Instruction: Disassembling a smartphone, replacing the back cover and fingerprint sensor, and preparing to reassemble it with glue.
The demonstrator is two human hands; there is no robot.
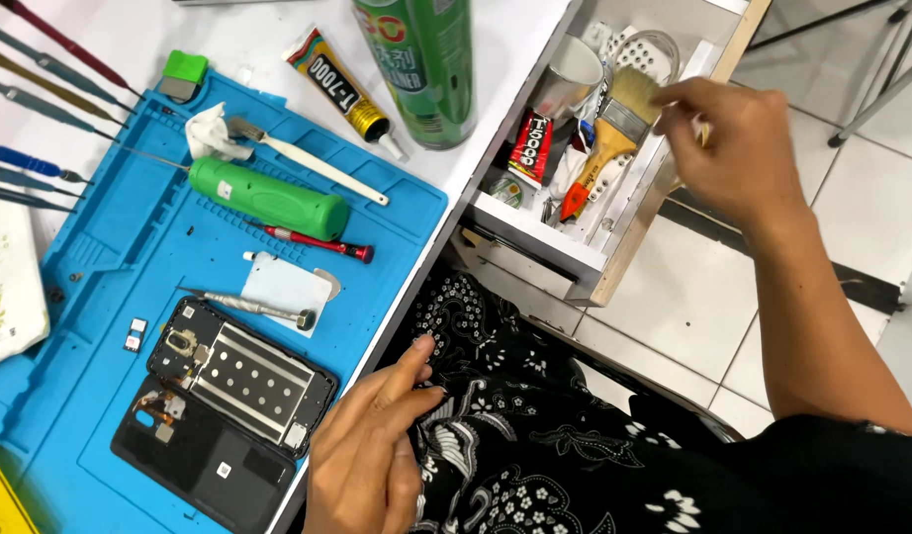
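Note:
My right hand (728,138) hovers over the front edge of an open white drawer (535,232), blurred, with its fingertips at the bristles of a wooden paintbrush (619,124) lying inside. Whether it grips anything is unclear. My left hand (372,445) rests on the black patterned cloth (515,435) on my lap, against the edge of the table, and holds nothing. Just left of that hand, on a blue work mat (90,396), lie an opened phone frame (243,376) and a black back cover (204,460).
The mat also carries a green power screwdriver (268,198), a red screwdriver (322,244), a metal screwdriver (258,310) and a white-handled brush (308,160). A glue tube (342,89) and a green spray can (421,64) stand behind. Long tools (31,109) line the left. The drawer holds a red tube (530,148).

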